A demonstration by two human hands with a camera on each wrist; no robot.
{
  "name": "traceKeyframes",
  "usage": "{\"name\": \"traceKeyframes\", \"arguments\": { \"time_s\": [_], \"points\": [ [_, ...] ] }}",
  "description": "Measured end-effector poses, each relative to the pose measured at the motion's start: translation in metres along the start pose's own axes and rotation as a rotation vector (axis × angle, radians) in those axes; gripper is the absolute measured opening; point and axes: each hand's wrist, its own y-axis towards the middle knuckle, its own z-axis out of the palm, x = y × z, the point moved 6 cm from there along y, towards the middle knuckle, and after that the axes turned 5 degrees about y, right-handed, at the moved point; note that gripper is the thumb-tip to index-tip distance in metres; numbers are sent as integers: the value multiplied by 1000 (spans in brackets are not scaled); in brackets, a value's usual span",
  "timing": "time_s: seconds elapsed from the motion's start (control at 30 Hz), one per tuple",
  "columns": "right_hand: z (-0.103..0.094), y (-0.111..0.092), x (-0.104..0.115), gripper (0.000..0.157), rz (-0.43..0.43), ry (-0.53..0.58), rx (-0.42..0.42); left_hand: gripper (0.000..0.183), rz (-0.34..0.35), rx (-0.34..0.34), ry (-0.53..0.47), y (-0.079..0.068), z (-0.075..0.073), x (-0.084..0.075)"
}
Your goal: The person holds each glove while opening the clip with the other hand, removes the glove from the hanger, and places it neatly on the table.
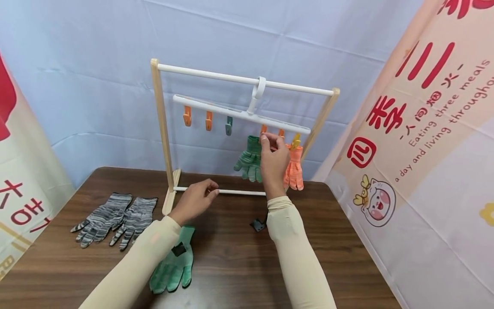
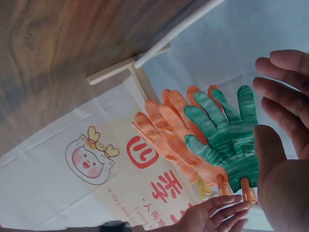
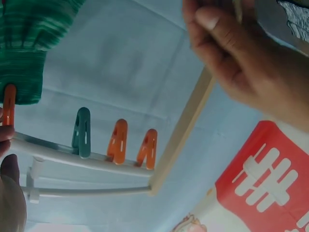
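Note:
My right hand (image 1: 275, 161) is raised at the clip hanger (image 1: 239, 113), its thumb and fingertips pinching an orange clothespin (image 2: 246, 190). That clothespin bites the cuff of a green knit glove (image 1: 251, 159), which hangs fingers down. Beside it hang orange gloves (image 1: 295, 169), one under a yellow clothespin (image 1: 295, 141). Lower down, my left hand (image 1: 197, 199) hovers near the rack's bottom bar with loosely bent fingers and nothing in them. Below the left forearm lies a second green glove (image 1: 173, 264), partly covered by the sleeve.
A wooden-ended rack (image 1: 162, 128) with a white top bar (image 1: 208, 75) carries the hanger. Two orange clothespins (image 1: 187, 116) and a teal one (image 1: 229, 126) hang on its left half. Grey striped gloves (image 1: 104, 219) lie at the table's left; a small dark piece (image 1: 257, 225) lies near the right forearm.

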Motion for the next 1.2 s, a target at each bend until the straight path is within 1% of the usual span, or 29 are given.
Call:
{"name": "traceKeyframes", "arguments": {
  "time_s": [0.23,0.4,0.53,0.7,0.9,1.03,1.2],
  "points": [
    [-3,0,-1,20,-26,-18,-56,25,-16,1,17,21,-5,-9],
    [-4,-2,-3,24,-16,-5,-54,28,-30,-10,31,35,-9,-17],
    [-5,-1,-5,29,-7,-29,-55,31,-26,-19,-3,49,-14,-23],
    [-5,1,-10,36,19,-83,-43,39,-30,-10,-36,67,-13,-33],
    [-6,1,-15,37,37,-69,-20,46,-15,9,-70,86,-5,-51],
    [-2,0,-15,38,28,-50,30,49,-26,3,-118,91,-4,-60],
    [1,1,-13,36,-10,-48,78,46,-52,-36,-180,95,-10,-66]
  ]
}}
